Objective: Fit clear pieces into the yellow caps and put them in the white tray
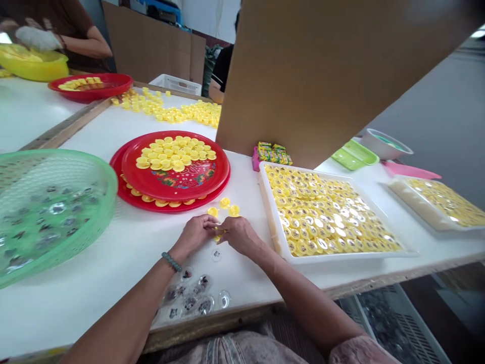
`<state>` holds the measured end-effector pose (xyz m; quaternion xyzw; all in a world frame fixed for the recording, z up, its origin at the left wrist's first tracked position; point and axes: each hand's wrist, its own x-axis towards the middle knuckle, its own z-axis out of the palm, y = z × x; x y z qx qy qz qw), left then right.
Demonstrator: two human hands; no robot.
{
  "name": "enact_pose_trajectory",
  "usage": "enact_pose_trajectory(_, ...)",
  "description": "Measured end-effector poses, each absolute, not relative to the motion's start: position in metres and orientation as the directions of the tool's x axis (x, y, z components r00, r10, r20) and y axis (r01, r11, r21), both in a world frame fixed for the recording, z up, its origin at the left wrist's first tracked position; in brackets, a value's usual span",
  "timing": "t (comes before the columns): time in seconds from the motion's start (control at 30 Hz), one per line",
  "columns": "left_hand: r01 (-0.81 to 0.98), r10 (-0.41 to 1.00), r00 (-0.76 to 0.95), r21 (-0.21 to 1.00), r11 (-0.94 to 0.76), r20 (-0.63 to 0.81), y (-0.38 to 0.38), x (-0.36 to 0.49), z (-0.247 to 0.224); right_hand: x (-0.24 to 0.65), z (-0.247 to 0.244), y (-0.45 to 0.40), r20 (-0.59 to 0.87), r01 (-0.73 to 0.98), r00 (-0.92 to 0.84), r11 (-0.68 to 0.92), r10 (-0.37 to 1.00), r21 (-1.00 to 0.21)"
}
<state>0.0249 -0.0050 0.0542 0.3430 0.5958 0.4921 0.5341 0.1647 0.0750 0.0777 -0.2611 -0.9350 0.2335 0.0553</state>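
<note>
My left hand (197, 233) and my right hand (239, 234) meet over the white table, fingertips pinched together on a small yellow plastic piece (217, 237), mostly hidden by the fingers. Just beyond them lie a few loose yellow round pieces (234, 210). A clear disc with a printed picture (216, 254) rests below my hands. Closer to the table edge are several more clear printed discs (189, 303). To the right, a white tray (273, 222) is filled with rows of yellow pieces that bear printed, shiny tops.
Stacked red plates (178, 187) hold yellow pieces. A green basket (109, 177) of clear discs stands left. A cardboard panel (295, 76) rises behind small yellow-green packets (275, 154). Another filled tray (401, 194) is far right. A gloved co-worker's hand (38, 39) is at a yellow bowl (49, 68).
</note>
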Motion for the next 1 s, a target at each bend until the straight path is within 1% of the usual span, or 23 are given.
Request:
enact_pose_trajectory(0.1,-0.120,0.903,-0.236,0.933,0.340,-0.360,-0.003,0.026,0.052,0.163,0.080,0.075,-0.038,0.458,-0.871,0.781,0.490,-0.424)
enact_pose_trajectory(0.23,-0.091,0.886,-0.232,0.916,0.390,-0.401,0.001,0.024,0.049,0.166,0.079,0.074,-0.044,0.447,-0.882,0.805,0.468,-0.390)
enact_pose_trajectory(0.43,0.005,0.915,-0.220,0.938,0.347,-0.337,-0.002,0.022,0.052,0.176,0.074,0.066,0.046,0.391,-0.902,0.857,0.430,-0.336)
enact_pose_trajectory(0.53,-0.035,0.926,-0.152,0.938,0.345,-0.346,-0.006,0.025,0.053,0.185,0.080,0.054,0.092,0.399,-0.885,0.846,0.456,-0.354)
enact_pose_trajectory(0.63,-0.105,0.923,-0.125,0.930,0.351,-0.363,-0.008,0.029,0.056,0.208,0.098,0.049,0.179,0.444,-0.826,0.813,0.535,-0.377)
enact_pose_trajectory(0.73,-0.109,0.905,-0.219,0.931,0.350,-0.366,-0.007,0.031,0.061,0.245,0.123,0.068,0.321,0.528,-0.669,0.733,0.670,-0.428)
enact_pose_trajectory(0.77,-0.086,0.896,-0.259,0.932,0.351,-0.362,-0.006,0.031,0.063,0.258,0.130,0.082,0.355,0.588,-0.595,0.692,0.721,-0.419)
enact_pose_trajectory(0.83,-0.023,0.879,-0.329,0.934,0.357,-0.344,-0.004,0.029,0.064,0.284,0.139,0.115,0.390,0.756,-0.415,0.550,0.822,-0.354)
enact_pose_trajectory(0.9,0.034,0.870,-0.369,0.931,0.364,-0.327,-0.003,0.025,0.063,0.304,0.141,0.150,0.322,0.881,-0.317,0.403,0.892,-0.247)
enact_pose_trajectory(0.93,0.055,0.867,-0.381,0.928,0.368,-0.321,-0.003,0.024,0.062,0.311,0.139,0.165,0.287,0.918,-0.279,0.343,0.916,-0.200)
enact_pose_trajectory(1.0,0.094,0.863,-0.395,0.921,0.378,-0.313,-0.003,0.021,0.061,0.319,0.133,0.189,0.243,0.940,-0.257,0.301,0.935,-0.164)
